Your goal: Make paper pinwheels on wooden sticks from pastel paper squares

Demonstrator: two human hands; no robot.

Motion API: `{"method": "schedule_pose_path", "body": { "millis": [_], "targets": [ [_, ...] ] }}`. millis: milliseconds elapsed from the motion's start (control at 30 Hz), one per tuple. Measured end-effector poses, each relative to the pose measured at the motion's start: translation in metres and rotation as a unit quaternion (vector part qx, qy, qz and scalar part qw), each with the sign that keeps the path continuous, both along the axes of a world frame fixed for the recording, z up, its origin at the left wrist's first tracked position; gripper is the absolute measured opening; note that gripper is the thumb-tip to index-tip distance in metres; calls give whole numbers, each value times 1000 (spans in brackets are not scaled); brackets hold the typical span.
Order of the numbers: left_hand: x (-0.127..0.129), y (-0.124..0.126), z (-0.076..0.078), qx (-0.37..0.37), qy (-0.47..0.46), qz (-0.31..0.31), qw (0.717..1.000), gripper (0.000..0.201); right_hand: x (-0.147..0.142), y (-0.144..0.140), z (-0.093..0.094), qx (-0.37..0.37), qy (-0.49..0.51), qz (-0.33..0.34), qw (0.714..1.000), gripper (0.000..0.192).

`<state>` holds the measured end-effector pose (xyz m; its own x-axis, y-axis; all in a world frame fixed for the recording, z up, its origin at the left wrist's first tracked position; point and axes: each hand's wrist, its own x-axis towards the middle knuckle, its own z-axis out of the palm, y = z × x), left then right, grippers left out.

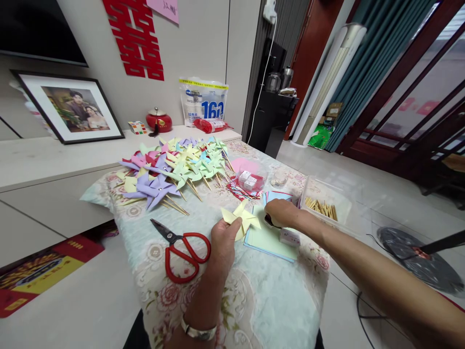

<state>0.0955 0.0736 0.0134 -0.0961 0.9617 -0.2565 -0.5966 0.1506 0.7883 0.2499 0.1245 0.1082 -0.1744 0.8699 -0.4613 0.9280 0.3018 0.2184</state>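
My left hand (223, 242) pinches a folded yellow paper pinwheel (242, 218) at its centre, holding it just above the cloth-covered table (276, 300). My right hand (281, 212) rests to its right over a stack of coloured paper sheets (269, 240), closed around a small dark object that I cannot identify. A small white box (289, 237) lies on the sheets by my right wrist. Red-handled scissors (181, 249) lie on the cloth left of my left hand.
A heap of finished paper pinwheels on wooden sticks (174, 169) fills the far end of the table. A clear tray of wooden sticks (321, 207) sits at the right edge. A round tub of small boxes (250, 180) and a small glass (279, 180) stand behind.
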Motion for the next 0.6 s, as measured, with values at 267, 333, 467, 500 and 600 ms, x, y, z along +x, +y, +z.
{"method": "schedule_pose_path", "body": {
  "millis": [267,333,467,500,600],
  "targets": [
    [1,-2,6,-5,-11,0,1000,32,6,-1,15,1,33,11,999,22],
    [1,-2,7,-5,-14,2,1000,31,8,-1,18,-1,44,9,999,21],
    [1,-2,7,-12,-21,5,1000,31,11,-2,20,2,59,2,998,24],
    [1,-2,7,-12,-20,4,1000,31,11,-2,20,3,61,-1,998,25],
    [0,-1,5,-5,-15,1,1000,34,14,-1,18,10,65,-12,998,30]
  ]
}}
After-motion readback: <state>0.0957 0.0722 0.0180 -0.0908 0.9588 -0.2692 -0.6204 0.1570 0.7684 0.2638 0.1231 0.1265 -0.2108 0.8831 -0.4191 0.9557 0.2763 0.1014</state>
